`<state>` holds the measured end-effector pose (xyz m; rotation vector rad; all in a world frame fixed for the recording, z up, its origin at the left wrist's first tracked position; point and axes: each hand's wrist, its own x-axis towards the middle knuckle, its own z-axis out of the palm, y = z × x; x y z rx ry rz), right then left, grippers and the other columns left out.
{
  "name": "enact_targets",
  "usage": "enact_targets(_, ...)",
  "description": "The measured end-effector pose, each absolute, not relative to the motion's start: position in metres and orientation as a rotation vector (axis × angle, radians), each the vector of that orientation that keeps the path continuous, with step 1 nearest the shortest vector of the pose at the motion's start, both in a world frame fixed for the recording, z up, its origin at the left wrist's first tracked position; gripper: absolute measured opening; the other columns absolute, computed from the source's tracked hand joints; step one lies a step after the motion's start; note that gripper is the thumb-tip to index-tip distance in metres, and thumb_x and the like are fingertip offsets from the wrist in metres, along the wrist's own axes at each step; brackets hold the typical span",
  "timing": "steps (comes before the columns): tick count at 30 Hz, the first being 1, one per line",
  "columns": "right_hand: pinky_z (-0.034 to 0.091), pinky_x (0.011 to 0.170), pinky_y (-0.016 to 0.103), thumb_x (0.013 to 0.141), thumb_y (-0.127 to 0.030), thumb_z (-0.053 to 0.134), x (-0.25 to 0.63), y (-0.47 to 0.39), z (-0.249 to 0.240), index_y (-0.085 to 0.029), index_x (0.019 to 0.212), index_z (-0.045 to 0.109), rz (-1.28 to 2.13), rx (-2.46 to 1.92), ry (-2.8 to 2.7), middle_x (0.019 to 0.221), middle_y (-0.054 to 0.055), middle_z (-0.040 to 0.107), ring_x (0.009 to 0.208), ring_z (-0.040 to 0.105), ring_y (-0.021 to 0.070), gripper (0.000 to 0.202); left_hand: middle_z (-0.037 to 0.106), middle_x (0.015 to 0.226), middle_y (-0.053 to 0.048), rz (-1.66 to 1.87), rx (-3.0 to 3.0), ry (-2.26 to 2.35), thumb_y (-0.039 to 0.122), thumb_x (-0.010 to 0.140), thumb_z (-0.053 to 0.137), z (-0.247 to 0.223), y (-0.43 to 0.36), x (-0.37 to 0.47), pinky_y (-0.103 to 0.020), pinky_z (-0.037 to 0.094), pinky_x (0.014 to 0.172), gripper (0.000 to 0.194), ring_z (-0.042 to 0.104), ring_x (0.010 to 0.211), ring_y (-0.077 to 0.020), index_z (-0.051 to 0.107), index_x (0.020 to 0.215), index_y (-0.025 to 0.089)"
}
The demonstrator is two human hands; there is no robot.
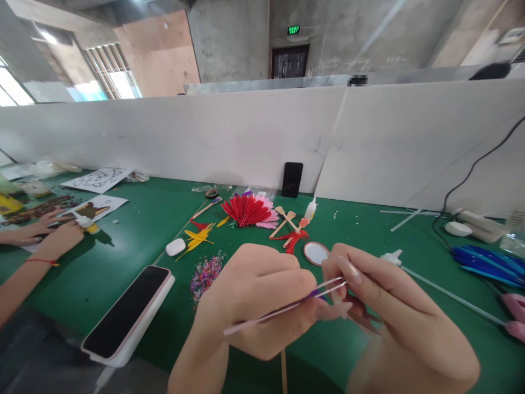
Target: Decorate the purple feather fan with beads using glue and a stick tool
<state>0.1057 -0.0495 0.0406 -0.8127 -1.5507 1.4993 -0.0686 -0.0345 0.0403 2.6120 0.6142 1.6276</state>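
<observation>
The left hand [266, 295] grips tweezers [287, 307] slanting across to the bent fingers of the right hand [385, 290]; whether those pinch anything, I cannot tell. This looks like fine tweezer work at the fingertips, the next move calling for a steady, light squeeze. Just beyond lies a round white disc [316, 254], farther out a red petal fan [247, 211].

Your left hand [266, 293] and right hand [377, 284] are bare, with rounded knuckles; your wrists [205, 334] are uncovered too, and your right thumbnail [356, 275] looks glossy.
</observation>
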Motion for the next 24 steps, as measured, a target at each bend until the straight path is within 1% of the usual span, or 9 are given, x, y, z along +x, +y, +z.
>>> enact_targets(5, 0.026, 0.039, 0.018, 0.091, -0.045, 0.041, 0.1069, -0.0495, 0.042, -0.019, 0.065, 0.041, 1.517, -0.824, -1.575, 0.054, -0.004, 0.038, 0.045, 0.031, 0.0065, 0.036, 0.052, 0.051, 0.001, 1.602, 2.58, 0.57, 0.02, 0.078, 0.055, 0.0399, -0.0334, -0.0697, -0.021, 0.033, 0.041, 0.013, 0.044, 0.044, -0.0079, 0.056, 0.065, 0.016)
enact_targets(9, 0.026, 0.038, 0.017, 0.091, -0.045, 0.042, 0.1062, -0.0492, 0.0424, -0.019, 0.066, 0.043, 1.526, -0.833, -1.568, 0.055, -0.004, 0.038, 0.045, 0.031, 0.0063, 0.036, 0.049, 0.05, 0.002, 1.616, 2.557, 0.553, 0.017, 0.077, 0.055, 0.04, -0.0338, -0.0686, -0.019, 0.032, 0.04, 0.013, 0.042, 0.043, -0.007, 0.054, 0.064, 0.015)
enact_targets(13, 0.027, 0.038, 0.016, 0.09, -0.043, 0.044, 0.1054, -0.0489, 0.0418, -0.018, 0.068, 0.047, 1.524, -0.839, -1.523, 0.058, -0.004, 0.04, 0.046, 0.032, 0.0053, 0.033, 0.046, 0.048, 0.002, 1.635, 2.554, 0.566, 0.017, 0.077, 0.055, 0.0403, -0.0336, -0.0677, -0.019, 0.03, 0.039, 0.014, 0.04, 0.043, -0.0068, 0.054, 0.063, 0.015)
enact_targets(24, 0.028, 0.036, 0.016, 0.09, -0.042, 0.045, 0.1053, -0.0496, 0.0399, -0.019, 0.067, 0.048, 1.454, -0.878, -1.502, 0.058, -0.004, 0.04, 0.043, 0.034, 0.0051, 0.032, 0.047, 0.047, 0.003, 1.692, 2.486, 0.614, 0.019, 0.08, 0.052, 0.0397, -0.0329, -0.0644, -0.02, 0.03, 0.039, 0.018, 0.041, 0.041, -0.0064, 0.053, 0.062, 0.017)
